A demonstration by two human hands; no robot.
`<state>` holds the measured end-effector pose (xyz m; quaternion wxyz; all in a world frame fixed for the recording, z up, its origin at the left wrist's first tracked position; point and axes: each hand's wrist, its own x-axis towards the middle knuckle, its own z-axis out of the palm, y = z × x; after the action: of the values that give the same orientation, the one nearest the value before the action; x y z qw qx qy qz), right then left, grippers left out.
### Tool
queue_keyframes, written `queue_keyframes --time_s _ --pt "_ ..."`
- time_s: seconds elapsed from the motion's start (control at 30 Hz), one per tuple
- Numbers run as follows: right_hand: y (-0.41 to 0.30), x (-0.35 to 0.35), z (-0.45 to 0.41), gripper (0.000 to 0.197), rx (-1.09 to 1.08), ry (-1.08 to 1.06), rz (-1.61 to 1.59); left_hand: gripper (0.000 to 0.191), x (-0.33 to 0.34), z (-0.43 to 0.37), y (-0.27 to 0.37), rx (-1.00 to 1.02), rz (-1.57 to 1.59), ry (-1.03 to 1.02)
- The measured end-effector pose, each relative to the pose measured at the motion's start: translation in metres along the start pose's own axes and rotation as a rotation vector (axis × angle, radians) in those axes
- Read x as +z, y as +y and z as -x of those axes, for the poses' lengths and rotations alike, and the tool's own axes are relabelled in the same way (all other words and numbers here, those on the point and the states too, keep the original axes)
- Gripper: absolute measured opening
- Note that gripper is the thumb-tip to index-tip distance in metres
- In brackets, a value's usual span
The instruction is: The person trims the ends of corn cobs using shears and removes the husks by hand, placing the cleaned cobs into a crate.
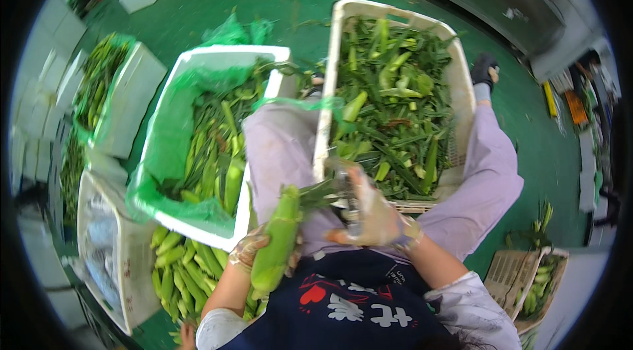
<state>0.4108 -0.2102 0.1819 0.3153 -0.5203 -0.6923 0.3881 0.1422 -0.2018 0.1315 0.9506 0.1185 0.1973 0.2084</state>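
An ear of corn in its green husk (277,241) lies in my left hand (252,246), with its leafy top pointing up and to the right. My gloved right hand (371,211) is blurred and curls around a dark, shiny tool (350,196) whose kind I cannot tell. Beyond it stands a white plastic crate (324,127) full of cut husks and leaves (395,108). To the left, a foam box (242,206) lined with green net (173,117) holds unhusked corn (232,182).
Trimmed corn ears (183,276) are heaped on the floor at the lower left, beside a crate with plastic bags (123,261). Another foam box (133,103) stands farther left. A crate of corn (504,276) is at the lower right. Someone's hand (188,335) shows by the heap.
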Motion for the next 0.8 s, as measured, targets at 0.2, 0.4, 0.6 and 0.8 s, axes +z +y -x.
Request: queue_keyframes --time_s 0.2,0.4,0.6,0.8 --pt "-0.003 0.052 -0.06 0.067 0.123 -0.434 -0.208 0.075 -0.021 0.051 0.011 0.109 -0.134 0.14" --pt "0.039 -0.06 -0.079 0.023 0.524 0.316 -0.262 0.072 -0.08 0.204 0.02 -0.421 -1.588 0.961" --pt "0.109 -0.127 -0.086 0.065 0.617 0.476 1.08 0.024 -0.091 0.104 0.118 0.506 -1.316 1.25" --pt "0.078 -0.066 -0.047 0.066 0.485 0.253 0.47 0.052 -0.278 -0.02 0.111 -0.487 -1.596 1.314"
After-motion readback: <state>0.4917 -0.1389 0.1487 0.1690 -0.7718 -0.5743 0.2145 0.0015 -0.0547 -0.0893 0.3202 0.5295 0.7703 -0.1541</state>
